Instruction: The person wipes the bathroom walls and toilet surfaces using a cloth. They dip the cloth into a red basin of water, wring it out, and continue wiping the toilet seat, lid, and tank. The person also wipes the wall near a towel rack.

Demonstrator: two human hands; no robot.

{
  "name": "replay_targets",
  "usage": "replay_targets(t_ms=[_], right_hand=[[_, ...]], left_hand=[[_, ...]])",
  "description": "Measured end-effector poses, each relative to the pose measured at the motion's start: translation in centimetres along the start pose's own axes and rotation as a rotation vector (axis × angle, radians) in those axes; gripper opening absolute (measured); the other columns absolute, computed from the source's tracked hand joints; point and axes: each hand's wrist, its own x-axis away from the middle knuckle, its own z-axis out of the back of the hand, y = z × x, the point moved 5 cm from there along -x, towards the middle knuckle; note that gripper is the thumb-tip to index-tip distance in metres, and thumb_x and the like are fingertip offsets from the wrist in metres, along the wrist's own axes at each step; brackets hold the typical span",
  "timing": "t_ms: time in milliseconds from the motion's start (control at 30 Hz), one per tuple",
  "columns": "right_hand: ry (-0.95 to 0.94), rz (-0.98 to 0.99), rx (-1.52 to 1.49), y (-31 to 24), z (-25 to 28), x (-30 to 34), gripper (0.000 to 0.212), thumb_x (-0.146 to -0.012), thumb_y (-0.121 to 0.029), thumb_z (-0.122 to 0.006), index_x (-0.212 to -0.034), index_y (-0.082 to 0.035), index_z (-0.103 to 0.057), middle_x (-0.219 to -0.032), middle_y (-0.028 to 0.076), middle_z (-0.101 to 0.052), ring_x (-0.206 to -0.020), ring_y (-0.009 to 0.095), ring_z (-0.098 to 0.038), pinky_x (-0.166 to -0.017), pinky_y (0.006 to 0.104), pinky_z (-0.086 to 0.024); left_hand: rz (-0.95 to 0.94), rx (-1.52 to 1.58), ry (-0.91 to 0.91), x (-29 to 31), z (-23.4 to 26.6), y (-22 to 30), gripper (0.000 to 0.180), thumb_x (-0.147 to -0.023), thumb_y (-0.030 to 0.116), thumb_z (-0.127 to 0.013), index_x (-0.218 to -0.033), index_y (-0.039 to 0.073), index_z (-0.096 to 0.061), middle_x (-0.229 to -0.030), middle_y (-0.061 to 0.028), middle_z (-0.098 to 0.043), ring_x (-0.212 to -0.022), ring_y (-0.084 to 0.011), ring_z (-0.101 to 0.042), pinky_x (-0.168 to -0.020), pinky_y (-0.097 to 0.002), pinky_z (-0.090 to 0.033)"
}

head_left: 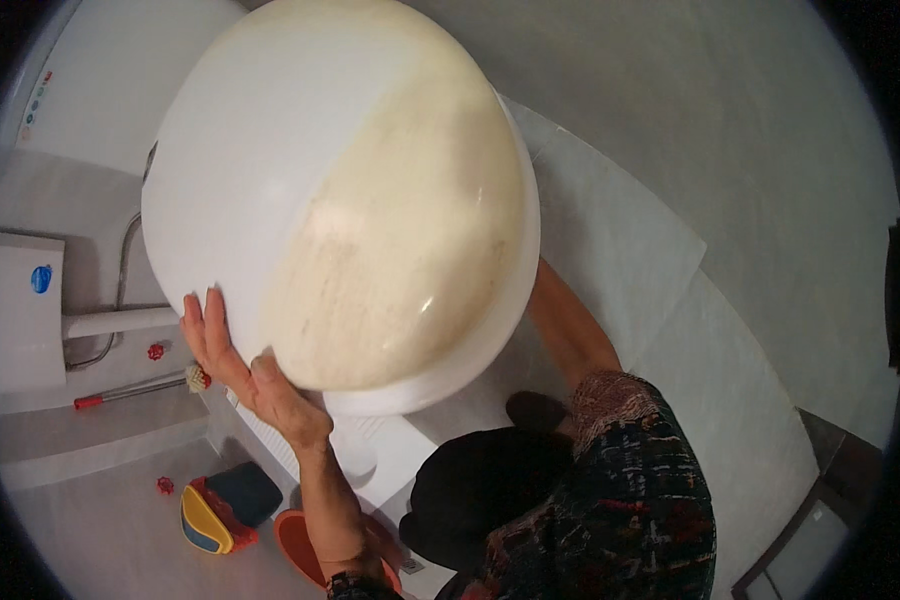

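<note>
A large white, rounded, basin-like thing (400,230) is held up close to me, its glossy outer side toward me. Its right part is yellowed, with faint brown marks, and a white rim curves along its lower right edge. At the lower left edge, my left hand (260,380) grips it, thumb and fingers against the white surface. My right forearm (573,325) reaches up behind the right side. The basin-like thing hides my right hand, so its fingers do not show.
Below are a white ribbed floor fixture (400,440), an orange-red bucket (298,545) and a yellow, blue and red container (205,515). At left hang a white tank (15,310) with a pipe and a red-handled brush (135,390). A white appliance (120,80) stands upper left.
</note>
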Motion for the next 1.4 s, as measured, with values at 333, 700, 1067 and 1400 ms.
replay_targets(t_ms=[333, 700, 1067, 1400], right_hand=[[-0.293, -0.069, -0.541, -2.5, -8.0, 0.9, 0.043, -0.092, -0.031, -0.042, -0.128, -0.007, -0.040, -0.125, 0.012, -0.044, -0.114, 0.029, -0.041, -0.093, 0.0450, -0.034], [-0.219, -0.434, -0.369, -1.8, -8.1, 8.3, 0.046, -0.095, -0.032, -0.034, -0.134, -0.007, -0.029, -0.131, 0.009, -0.040, -0.119, 0.023, -0.042, -0.098, 0.0380, -0.037], [-0.185, 0.186, 0.259, -8.3, -7.7, 13.6, 0.019, -0.090, -0.013, -0.052, -0.104, 0.000, -0.054, -0.100, 0.007, -0.057, -0.085, 0.010, -0.055, -0.068, 0.0242, -0.048], [0.091, 0.746, 0.277, -11.3, -8.5, 6.5, 0.021, -0.090, -0.017, -0.048, -0.103, -0.001, -0.052, -0.080, 0.003, -0.056, -0.068, 0.009, -0.053, -0.062, 0.0239, -0.047]], left_hand=[[-0.087, 0.005, 0.065, 2.0, 0.8, -0.6, 0.050, -0.082, 0.018, -0.042, -0.131, 0.008, -0.043, -0.140, -0.0179, -0.030, -0.134, -0.0360, -0.015, -0.107, -0.0494, -0.010], [-0.075, -0.040, 0.109, 2.7, 0.0, -2.2, 0.051, -0.084, 0.036, -0.048, -0.126, 0.007, -0.047, -0.136, -0.0228, -0.033, -0.132, -0.0412, -0.019, -0.105, -0.0529, -0.016], [-0.045, -0.054, 0.094, 2.7, 1.1, -1.9, 0.050, -0.085, 0.035, -0.047, -0.128, 0.009, -0.046, -0.138, -0.0204, -0.032, -0.133, -0.0384, -0.019, -0.107, -0.0501, -0.015], [-0.049, -0.013, 0.116, 2.8, 1.0, -2.0, 0.052, -0.081, 0.034, -0.052, -0.127, 0.009, -0.047, -0.138, -0.0214, -0.033, -0.133, -0.0394, -0.019, -0.105, -0.0516, -0.016]])
